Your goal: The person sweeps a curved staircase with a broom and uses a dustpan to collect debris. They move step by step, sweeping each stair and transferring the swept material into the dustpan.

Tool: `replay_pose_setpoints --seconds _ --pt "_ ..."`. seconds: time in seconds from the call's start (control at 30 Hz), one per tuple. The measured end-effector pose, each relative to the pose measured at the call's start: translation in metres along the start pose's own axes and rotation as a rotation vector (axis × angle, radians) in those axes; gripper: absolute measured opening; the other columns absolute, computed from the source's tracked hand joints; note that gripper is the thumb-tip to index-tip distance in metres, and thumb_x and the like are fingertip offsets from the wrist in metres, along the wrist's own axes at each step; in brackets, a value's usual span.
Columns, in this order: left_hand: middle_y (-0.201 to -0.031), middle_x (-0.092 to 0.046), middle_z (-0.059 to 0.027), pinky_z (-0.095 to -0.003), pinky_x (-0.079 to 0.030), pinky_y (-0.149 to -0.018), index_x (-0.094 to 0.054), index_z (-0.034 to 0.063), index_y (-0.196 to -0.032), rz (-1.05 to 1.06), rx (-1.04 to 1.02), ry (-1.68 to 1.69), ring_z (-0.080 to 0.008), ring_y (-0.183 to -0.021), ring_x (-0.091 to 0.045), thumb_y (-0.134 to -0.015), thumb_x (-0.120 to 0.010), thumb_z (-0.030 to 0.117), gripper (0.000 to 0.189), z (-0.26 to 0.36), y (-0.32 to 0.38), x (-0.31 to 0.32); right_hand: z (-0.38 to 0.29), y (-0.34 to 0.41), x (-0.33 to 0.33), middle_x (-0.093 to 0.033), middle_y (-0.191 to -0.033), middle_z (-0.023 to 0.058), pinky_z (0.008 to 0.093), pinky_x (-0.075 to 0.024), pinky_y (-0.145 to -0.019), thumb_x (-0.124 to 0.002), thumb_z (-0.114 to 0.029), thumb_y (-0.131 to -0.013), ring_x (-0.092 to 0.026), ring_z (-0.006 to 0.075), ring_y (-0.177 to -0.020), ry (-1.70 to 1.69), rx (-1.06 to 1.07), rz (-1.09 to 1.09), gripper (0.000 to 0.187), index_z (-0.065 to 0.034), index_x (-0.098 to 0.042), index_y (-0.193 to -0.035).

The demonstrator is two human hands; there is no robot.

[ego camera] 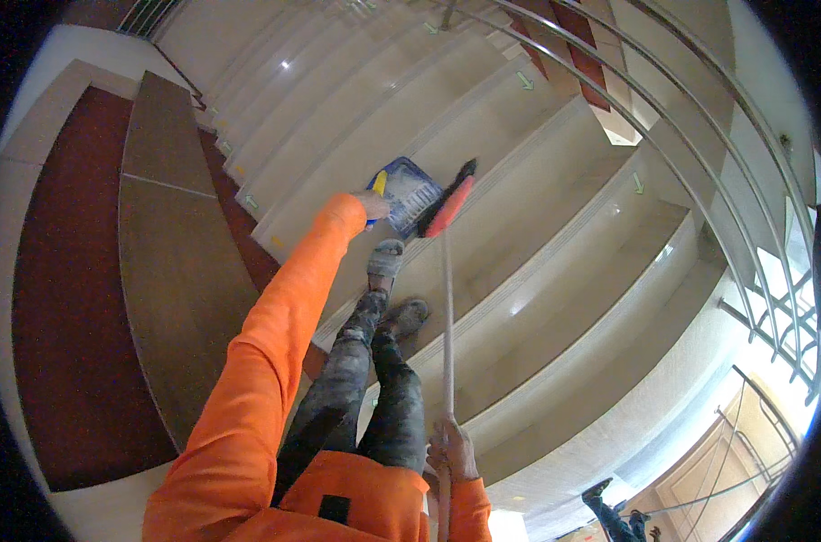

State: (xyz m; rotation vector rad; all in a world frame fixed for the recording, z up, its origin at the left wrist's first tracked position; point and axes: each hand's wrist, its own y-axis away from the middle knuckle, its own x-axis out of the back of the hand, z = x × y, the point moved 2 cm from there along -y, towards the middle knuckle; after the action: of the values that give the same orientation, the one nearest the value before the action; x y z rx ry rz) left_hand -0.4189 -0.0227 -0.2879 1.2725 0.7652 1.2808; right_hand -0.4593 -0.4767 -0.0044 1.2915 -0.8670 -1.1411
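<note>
My left hand [373, 205] grips the handle of a blue dustpan [414, 192], which rests on a tiled stair tread; a yellow piece [380, 182] shows beside the fingers. Pale dust or debris seems to lie in the pan. Lower down, close to my waist, my right hand [456, 450] is wrapped around the long pale stick [448, 325] of a broom. The red broom head [449, 206] with dark bristles stands at the right edge of the dustpan, its bristles turned towards the pan's mouth.
Curved stairs [532, 284] with ribbed tread edges and green arrow markers [638, 183] surround my sandalled feet [386, 261]. Metal handrails [681, 95] bend along the right. A brown and dark red panelled wall [173, 271] runs on the left. Another person's legs [610, 511] show at lower right.
</note>
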Motion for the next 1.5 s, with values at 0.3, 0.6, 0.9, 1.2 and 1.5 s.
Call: replay_pose_setpoints --seconds 0.3,0.6,0.9,1.2,1.5 --pt "-0.069 -0.06 -0.0113 -0.0433 -0.042 -0.055 -0.059 0.0047 -0.079 0.045 -0.046 0.083 -0.025 -0.059 -0.056 -0.08 -0.053 0.033 0.029 0.006 0.015 0.001 -0.045 -0.065 0.009 -0.038 -0.053 -0.0027 0.0288 -0.0297 -0.033 -0.052 -0.04 -0.095 -0.035 0.0125 -0.035 0.003 0.04 -0.032 0.027 -0.0148 -0.049 -0.084" --pt "-0.062 -0.055 -0.007 -0.0388 -0.039 -0.046 -0.056 0.0075 -0.076 0.012 -0.025 0.097 -0.0211 -0.05 -0.05 -0.076 -0.055 0.027 0.02 -0.005 0.016 0.01 -0.04 0.002 0.04 -0.036 -0.051 -0.0035 0.0303 -0.0277 -0.032 -0.045 -0.047 -0.097 -0.034 0.0122 -0.035 0.152 0.049 0.331 0.032 -0.0193 -0.045 -0.082" --pt "-0.072 -0.06 -0.0096 -0.0413 -0.043 -0.055 -0.058 0.0052 -0.083 0.026 -0.004 0.231 -0.0232 -0.059 -0.055 -0.077 -0.055 0.031 0.026 -0.003 -0.001 0.01 -0.062 -0.073 -0.028 -0.034 -0.049 -0.0023 0.0296 -0.0286 -0.032 -0.047 -0.035 -0.096 -0.031 0.0118 -0.035 0.042 -0.08 0.04 0.024 -0.0147 -0.046 -0.084" --pt "-0.067 -0.056 -0.0088 -0.0405 -0.038 -0.049 -0.057 0.0079 -0.08 0.117 0.084 0.238 -0.0226 -0.056 -0.052 -0.077 -0.055 0.032 0.024 -0.021 0.014 0.039 -0.096 -0.004 -0.065 -0.038 -0.053 -0.0016 0.0275 -0.0305 -0.035 -0.053 -0.03 -0.093 -0.037 0.0117 -0.037 0.156 0.112 0.006 0.021 -0.0097 -0.052 -0.094" --pt "-0.061 -0.052 -0.0036 -0.0311 -0.034 -0.042 -0.056 0.0097 -0.078 0.032 0.204 0.769 -0.0145 -0.045 -0.046 -0.081 -0.059 0.03 0.02 -0.147 0.054 0.03 -0.203 -0.031 -0.031 -0.041 -0.06 -0.0025 0.0261 -0.0338 -0.033 -0.05 -0.034 -0.097 -0.039 0.0098 -0.038 0.411 0.526 0.147 0.027 -0.0088 -0.051 -0.106"
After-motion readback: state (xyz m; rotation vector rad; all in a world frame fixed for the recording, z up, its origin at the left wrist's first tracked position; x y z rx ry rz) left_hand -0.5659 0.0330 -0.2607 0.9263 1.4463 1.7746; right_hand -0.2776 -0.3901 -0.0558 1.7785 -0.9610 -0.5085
